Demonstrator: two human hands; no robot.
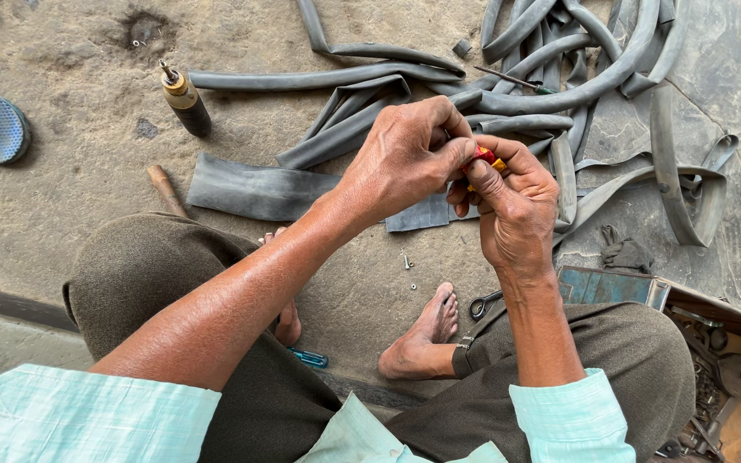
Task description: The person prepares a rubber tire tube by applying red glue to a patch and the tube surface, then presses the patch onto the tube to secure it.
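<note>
Mid-frame, left hand (405, 159) and right hand (512, 206) both pinch a small red-yellow tube (486, 159) between touching fingertips

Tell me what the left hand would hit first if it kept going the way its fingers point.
The left hand points rightward at the small red and yellow object pinched in the right hand. It already touches there, so it would meet that object and those fingers first.

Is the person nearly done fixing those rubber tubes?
Hard to say. Done: a flat strip of grey rubber lies cut open on the ground. In hand: the left hand and right hand pinch a small red and yellow thing. Left: tangled tubes lie untouched.
</note>
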